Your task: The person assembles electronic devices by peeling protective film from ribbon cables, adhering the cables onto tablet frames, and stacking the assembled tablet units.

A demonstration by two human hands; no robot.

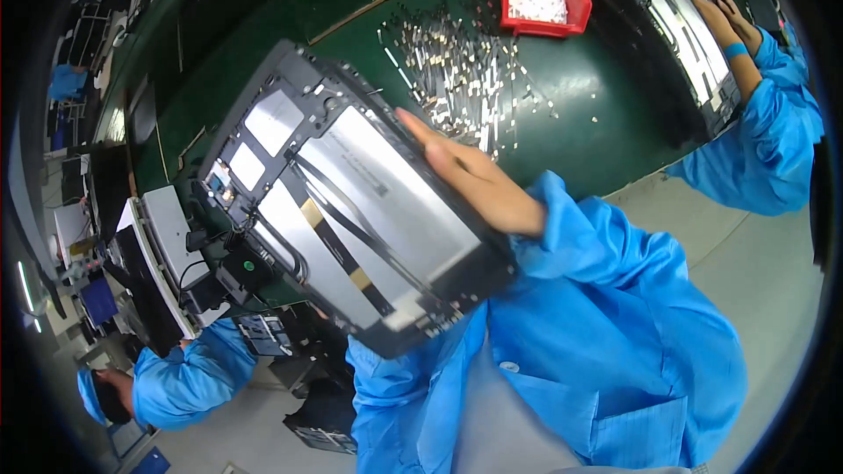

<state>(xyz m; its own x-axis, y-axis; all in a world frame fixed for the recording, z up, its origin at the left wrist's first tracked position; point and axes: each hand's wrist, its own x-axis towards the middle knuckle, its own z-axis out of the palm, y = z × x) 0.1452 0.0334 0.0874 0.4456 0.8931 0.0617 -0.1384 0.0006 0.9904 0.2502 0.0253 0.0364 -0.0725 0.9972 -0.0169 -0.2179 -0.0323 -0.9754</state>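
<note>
Black and silver, a stack of devices (373, 177) is slanting before the blue smock (571, 320), hiding the left hand; I cannot tell its grip. The right hand (481, 180) is grasping the stack's right side, a red bin (544, 28) sitting beyond.

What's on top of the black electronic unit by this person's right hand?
On the unit, dark thin strips, one with gold patches, lie over rectangular silver panels; whatever those panels cover is hidden.

No readable text tbh. Silver panel (408, 211) of device (347, 219): tiny grey print (351, 154), small dark square (381, 190), too blurry. Black box (239, 279), left: round green mark (249, 266), can't tell if lettered.
</note>
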